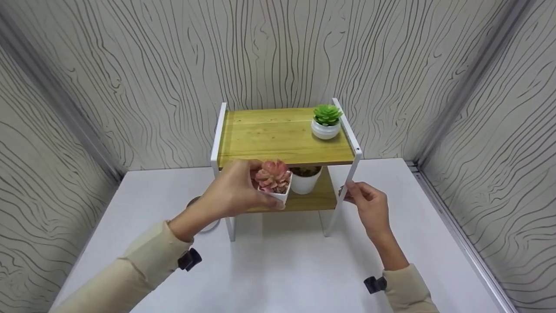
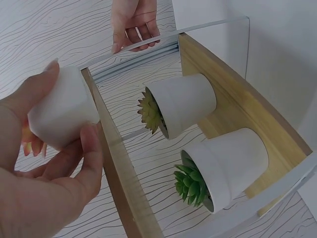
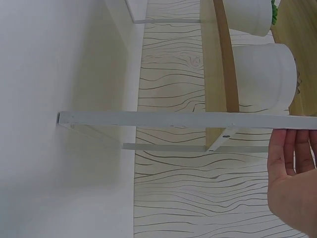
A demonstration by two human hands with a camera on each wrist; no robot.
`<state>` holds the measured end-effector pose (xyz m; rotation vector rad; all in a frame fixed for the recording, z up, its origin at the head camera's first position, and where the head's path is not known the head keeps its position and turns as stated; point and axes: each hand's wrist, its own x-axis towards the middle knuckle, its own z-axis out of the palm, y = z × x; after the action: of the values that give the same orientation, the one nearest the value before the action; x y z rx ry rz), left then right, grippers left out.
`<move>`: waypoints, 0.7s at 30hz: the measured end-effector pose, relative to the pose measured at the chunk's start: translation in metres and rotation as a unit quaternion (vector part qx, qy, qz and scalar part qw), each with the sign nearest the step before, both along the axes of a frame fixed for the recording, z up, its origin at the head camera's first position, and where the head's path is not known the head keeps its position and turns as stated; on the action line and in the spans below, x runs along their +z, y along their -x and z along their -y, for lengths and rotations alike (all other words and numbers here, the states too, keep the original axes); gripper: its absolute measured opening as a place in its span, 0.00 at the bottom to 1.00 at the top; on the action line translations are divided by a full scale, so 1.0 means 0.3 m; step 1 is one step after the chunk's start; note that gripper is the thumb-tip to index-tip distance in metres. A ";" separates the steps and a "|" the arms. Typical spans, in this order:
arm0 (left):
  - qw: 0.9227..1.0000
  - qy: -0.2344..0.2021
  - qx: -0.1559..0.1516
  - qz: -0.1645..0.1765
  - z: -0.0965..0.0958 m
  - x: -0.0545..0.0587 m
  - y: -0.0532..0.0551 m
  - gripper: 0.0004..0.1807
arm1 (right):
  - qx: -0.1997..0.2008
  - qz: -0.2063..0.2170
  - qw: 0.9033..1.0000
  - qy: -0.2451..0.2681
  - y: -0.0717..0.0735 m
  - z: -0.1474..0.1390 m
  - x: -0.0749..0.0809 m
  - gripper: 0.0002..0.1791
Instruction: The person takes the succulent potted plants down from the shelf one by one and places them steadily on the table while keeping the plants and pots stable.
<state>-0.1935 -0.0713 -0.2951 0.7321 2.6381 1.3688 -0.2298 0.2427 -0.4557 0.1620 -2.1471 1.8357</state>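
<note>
My left hand (image 1: pixel 236 189) grips a small white pot by its sides, thumb opposite the fingers. From this pot rises a pink succulent (image 1: pixel 273 174), held close to the front edge of the top board of a two-tier shelf (image 1: pixel 269 134). The left wrist view shows the held pot (image 2: pixel 64 109) right by that board's edge. At the shelf's right side, my right hand (image 1: pixel 372 211) pinches the white front leg (image 1: pixel 351 174). Its fingers (image 3: pixel 290 148) reach behind the leg in the right wrist view.
A green succulent in a white bowl (image 1: pixel 325 124) stands at the top board's right end. On the lower board are a pot with a yellowish succulent (image 2: pixel 190 101) and another with a green one (image 2: pixel 237 166). A round object (image 1: pixel 210 226) sits left of the shelf, partly behind my left forearm.
</note>
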 end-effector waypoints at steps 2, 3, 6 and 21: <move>1.000 -0.005 -0.003 -0.001 0.003 -0.004 -0.001 0.29 | 0.000 0.000 1.000 0.001 -0.002 0.000 0.002 0.18; 1.000 -0.008 -0.003 -0.002 0.005 -0.006 -0.001 0.29 | 0.001 0.001 1.000 0.000 -0.003 0.001 0.003 0.18; 1.000 -0.015 0.002 -0.002 0.008 -0.011 -0.002 0.29 | 0.003 0.000 1.000 -0.002 -0.005 0.000 0.004 0.18; 0.999 -0.007 0.047 -0.012 0.028 -0.076 -0.014 0.33 | 0.009 0.000 1.000 0.009 -0.005 0.002 0.002 0.18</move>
<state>-0.1894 -0.0796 -0.3178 0.6377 2.7156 1.4104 -0.2282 0.2422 -0.4551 0.1782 -2.1345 1.8637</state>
